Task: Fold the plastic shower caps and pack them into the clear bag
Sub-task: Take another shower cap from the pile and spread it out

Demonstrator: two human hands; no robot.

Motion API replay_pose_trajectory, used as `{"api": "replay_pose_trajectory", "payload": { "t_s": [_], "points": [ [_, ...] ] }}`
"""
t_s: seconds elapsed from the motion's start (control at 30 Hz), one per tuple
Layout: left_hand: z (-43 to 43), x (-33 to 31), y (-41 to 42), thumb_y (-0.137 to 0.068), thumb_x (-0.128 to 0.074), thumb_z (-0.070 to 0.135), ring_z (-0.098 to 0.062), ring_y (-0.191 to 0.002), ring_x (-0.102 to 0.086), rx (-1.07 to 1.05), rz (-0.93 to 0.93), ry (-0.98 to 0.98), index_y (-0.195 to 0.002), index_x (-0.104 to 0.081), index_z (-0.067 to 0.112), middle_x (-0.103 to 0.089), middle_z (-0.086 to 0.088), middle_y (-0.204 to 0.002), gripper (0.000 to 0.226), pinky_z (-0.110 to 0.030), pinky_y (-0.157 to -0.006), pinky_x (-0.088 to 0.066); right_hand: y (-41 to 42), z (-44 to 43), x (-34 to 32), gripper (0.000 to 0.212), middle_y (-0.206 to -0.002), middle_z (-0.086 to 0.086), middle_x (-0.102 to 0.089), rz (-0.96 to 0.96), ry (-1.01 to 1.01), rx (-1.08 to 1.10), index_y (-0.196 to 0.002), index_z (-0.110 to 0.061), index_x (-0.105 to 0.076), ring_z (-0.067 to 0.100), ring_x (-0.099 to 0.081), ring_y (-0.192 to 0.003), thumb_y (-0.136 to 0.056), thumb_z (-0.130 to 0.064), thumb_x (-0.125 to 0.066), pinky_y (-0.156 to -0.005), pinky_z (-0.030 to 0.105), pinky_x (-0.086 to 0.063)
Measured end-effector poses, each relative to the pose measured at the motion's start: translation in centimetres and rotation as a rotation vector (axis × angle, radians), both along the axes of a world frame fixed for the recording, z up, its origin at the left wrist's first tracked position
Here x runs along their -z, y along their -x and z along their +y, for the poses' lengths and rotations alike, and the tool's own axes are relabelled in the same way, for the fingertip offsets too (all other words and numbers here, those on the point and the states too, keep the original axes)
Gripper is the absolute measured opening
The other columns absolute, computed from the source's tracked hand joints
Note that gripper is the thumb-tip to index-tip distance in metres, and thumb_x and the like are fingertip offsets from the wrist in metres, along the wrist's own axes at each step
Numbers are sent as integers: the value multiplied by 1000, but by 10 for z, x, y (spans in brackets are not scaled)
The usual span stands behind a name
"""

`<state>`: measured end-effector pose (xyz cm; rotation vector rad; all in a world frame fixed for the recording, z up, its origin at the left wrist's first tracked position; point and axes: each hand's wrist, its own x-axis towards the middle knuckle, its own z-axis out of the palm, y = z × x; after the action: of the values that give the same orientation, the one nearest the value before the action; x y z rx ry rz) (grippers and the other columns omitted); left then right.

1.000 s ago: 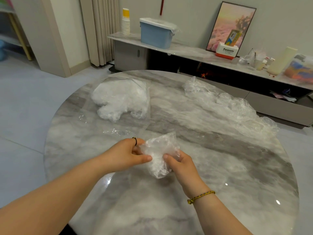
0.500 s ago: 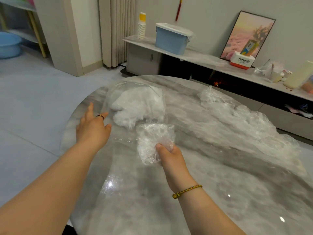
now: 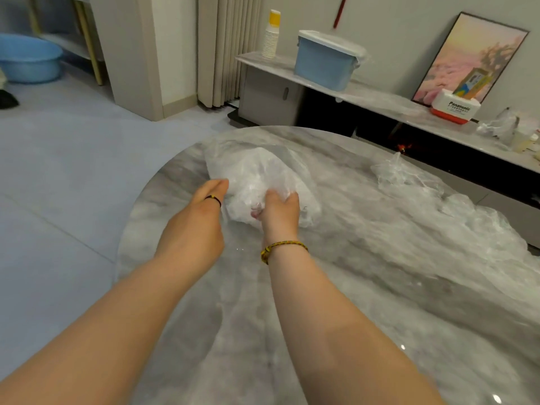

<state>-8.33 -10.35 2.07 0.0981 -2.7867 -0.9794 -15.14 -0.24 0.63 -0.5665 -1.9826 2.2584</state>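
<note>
Now your clear bag lies near the far left edge of the round marble table, bulging with white, crumpled folded caps that show through its film. Your right hand is at the bag's near side, fingers curled round a folded shower cap, a cloudy, wrinkled wad of thin plastic pressed against the bag. Your left hand reaches to the bag's left side with fingers fairly straight; their tips are hidden, so you cannot tell whether they pinch the film. Loose shower caps sprawl in a glossy, see-through heap along the table's right edge. On the low shelf beyond stand a lidded blue bin, contents unseen, and a white-and-red box reading "Panasonic".
</note>
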Motion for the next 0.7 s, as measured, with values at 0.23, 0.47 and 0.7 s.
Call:
{"api": "replay_pose_trajectory", "payload": {
  "t_s": [0.23, 0.47, 0.7],
  "points": [
    [3, -4, -3, -90, -38, -5, -12, -117, -48, 60, -38, 6, -148, -10, 29, -3, 24, -151, 73, -21, -80, -40, 55, 20, 7, 15, -85, 7, -56, -41, -290, 114, -87, -14, -50, 30, -58, -87, -95, -18, -37, -76, 35, -42],
    [9, -5, -1, -91, -38, -1, -8, -101, -52, 89, -131, 56, -147, -2, 32, 4, 27, -150, 75, -19, -69, -35, 59, 50, 10, 39, -89, 9, -45, -275, -578, 149, -125, -2, -34, 32, -54, -95, -93, -21, -48, -81, 37, -44],
    [18, -7, 0, -91, -39, -1, -8, -102, -55, 121, -165, 89, -147, -1, 33, 7, 27, -150, 76, -21, -73, -42, 35, 37, 14, 62, -147, 14, -29, -191, -310, 368, -145, -6, -20, 30, -36, -131, -88, -2, -46, -104, 33, -33]
  ]
}}
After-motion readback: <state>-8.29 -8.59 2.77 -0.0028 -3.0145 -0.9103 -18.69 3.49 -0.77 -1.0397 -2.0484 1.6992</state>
